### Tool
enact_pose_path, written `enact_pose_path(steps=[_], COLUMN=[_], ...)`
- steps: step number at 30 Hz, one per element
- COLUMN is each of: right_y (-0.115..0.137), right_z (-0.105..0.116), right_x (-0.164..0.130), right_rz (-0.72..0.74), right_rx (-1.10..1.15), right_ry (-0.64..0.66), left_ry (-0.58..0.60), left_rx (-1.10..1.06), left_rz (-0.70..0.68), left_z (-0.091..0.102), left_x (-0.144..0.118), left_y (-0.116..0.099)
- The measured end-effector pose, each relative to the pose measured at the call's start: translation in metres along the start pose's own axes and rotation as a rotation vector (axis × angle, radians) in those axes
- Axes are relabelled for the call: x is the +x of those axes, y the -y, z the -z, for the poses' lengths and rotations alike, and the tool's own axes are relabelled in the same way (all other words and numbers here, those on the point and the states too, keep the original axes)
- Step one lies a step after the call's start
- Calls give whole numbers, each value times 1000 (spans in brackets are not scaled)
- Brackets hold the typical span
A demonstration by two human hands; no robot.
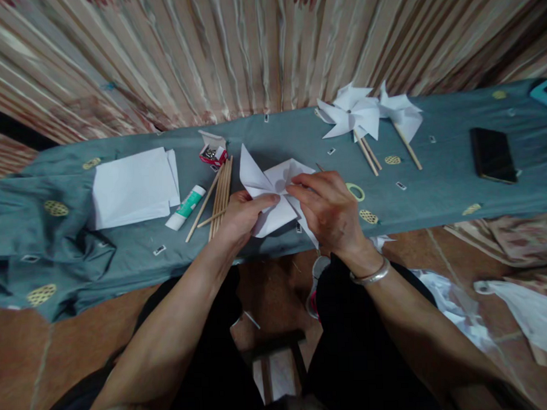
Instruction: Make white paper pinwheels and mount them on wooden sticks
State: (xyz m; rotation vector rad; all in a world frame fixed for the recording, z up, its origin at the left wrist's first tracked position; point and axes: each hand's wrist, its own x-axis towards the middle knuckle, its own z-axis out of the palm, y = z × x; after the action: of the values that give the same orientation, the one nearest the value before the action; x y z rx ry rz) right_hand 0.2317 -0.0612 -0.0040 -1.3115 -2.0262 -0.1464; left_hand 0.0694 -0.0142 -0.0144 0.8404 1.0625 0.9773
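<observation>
Both hands hold a white paper pinwheel (pixel 274 220) above the near edge of the cloth-covered table. My left hand (pixel 244 215) grips it from the left, its thumb pressed near the centre. With fingers bunched at the middle of the paper, my right hand (pixel 330 205) pinches there; whether a small piece sits between the fingertips is hidden. One pointed blade stands up at the upper left. Several wooden sticks (pixel 221 195) lie just left of my left hand. Behind them is a small open red-and-white box (pixel 213 152) of metal pins or clips.
A stack of white paper (pixel 132 187) and a glue stick (pixel 186 207) lie on the left. Finished-looking pinwheels on sticks (pixel 350 112) rest at the back right. Scissors with a pale green handle (pixel 355 192) lie by my right hand; a phone (pixel 493 155) is further right.
</observation>
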Motion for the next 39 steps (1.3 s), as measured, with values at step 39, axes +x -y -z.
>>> enact_pose_path(steps=[39], right_y=[0], right_z=[-3], right_x=[-5], right_rz=[68], right_rx=[-25], right_ry=[66], left_ry=[35], left_rx=[-63], left_rz=[47], left_z=[3], left_x=[-1], left_y=[1])
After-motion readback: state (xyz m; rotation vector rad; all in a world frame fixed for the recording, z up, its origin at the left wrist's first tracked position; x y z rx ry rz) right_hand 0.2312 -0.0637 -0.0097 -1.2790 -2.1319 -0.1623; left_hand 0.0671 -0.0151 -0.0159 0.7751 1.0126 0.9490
